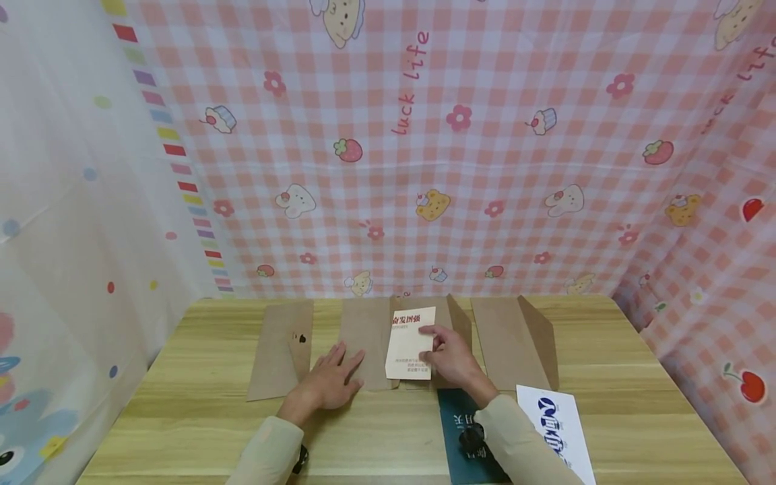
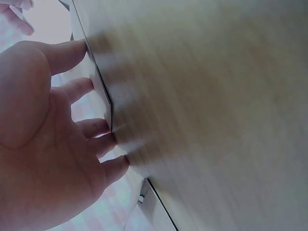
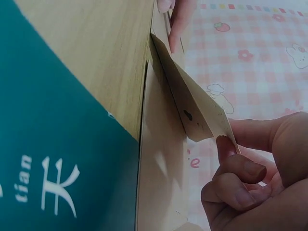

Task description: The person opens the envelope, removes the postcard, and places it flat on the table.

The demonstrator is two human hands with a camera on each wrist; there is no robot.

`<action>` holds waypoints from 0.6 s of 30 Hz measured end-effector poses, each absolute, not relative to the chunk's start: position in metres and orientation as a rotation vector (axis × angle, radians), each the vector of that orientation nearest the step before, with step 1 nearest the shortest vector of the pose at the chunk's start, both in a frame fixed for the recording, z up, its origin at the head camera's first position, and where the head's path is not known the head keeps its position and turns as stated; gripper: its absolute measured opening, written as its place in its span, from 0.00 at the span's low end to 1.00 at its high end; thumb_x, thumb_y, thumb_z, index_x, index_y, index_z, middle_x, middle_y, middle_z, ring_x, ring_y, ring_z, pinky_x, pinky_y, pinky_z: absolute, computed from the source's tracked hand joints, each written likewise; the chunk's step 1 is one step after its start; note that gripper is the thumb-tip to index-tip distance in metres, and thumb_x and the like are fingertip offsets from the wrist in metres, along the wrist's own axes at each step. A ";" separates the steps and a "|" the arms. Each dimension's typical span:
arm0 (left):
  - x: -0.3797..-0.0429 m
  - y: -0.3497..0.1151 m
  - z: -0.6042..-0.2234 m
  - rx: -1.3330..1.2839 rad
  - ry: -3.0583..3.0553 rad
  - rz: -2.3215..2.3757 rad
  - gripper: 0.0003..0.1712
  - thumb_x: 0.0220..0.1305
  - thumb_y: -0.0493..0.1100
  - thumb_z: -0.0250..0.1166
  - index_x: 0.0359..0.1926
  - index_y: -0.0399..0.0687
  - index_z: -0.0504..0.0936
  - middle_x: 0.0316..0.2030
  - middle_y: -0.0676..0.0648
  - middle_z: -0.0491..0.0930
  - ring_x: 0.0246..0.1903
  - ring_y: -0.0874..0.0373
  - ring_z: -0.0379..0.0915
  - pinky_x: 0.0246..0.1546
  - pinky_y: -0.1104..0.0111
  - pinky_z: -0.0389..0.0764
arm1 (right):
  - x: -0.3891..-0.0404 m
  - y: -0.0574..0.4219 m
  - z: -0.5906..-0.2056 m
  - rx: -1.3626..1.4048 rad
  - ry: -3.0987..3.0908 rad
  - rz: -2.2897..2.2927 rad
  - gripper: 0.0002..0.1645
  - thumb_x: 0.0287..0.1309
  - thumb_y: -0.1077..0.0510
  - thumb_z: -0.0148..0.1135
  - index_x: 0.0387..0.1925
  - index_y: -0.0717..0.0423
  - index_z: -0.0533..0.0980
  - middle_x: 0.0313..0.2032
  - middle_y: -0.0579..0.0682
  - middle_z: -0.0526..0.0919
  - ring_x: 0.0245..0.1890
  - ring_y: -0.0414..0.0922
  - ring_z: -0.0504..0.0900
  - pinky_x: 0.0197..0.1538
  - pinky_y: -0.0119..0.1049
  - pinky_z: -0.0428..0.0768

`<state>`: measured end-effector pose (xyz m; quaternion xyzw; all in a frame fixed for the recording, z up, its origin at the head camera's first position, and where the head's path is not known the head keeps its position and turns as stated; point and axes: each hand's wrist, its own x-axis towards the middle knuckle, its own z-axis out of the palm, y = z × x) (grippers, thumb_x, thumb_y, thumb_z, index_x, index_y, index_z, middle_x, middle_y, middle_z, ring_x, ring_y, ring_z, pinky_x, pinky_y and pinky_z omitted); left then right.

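Note:
Near the middle of the table my right hand [image 1: 451,357] pinches the right edge of a cream card [image 1: 407,340] with red print. In the right wrist view, a kraft flap [image 3: 197,122] with dark marks stands tilted at its fingers. The card overlaps a brown kraft envelope [image 1: 364,337] in the head view. My left hand [image 1: 330,380] rests on that envelope's lower left part with fingers spread and fairly straight. Another kraft envelope [image 1: 275,350], its flap folded over and marked with black spots, lies to the left of this hand.
Right of the card is another kraft envelope [image 1: 457,323], partly covered. Farther right lies one with its flap [image 1: 539,337] spread out. A dark green card [image 1: 451,431] with white print lies under the right forearm, beside a white card [image 1: 548,417] with blue print. Patterned curtains [image 1: 388,168] hang behind.

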<state>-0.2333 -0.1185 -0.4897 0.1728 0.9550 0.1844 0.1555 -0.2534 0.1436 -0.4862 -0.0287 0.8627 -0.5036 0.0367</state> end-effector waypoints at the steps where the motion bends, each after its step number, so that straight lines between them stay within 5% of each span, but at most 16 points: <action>1: -0.233 -0.118 -0.490 0.496 2.735 0.527 0.33 0.75 0.51 0.53 0.76 0.49 0.60 0.76 0.32 0.45 0.76 0.38 0.38 0.73 0.44 0.47 | -0.253 0.144 -0.486 -0.096 2.651 -1.547 0.27 0.56 0.68 0.68 0.59 0.56 0.77 0.32 0.52 0.70 0.25 0.45 0.70 0.22 0.32 0.68; 18: -0.235 -0.119 -0.493 0.488 2.736 0.510 0.33 0.75 0.52 0.52 0.76 0.50 0.59 0.77 0.33 0.45 0.77 0.39 0.38 0.73 0.44 0.47 | -0.245 0.148 -0.477 -0.127 2.645 -1.566 0.28 0.55 0.69 0.68 0.59 0.56 0.78 0.31 0.51 0.71 0.23 0.43 0.70 0.22 0.30 0.66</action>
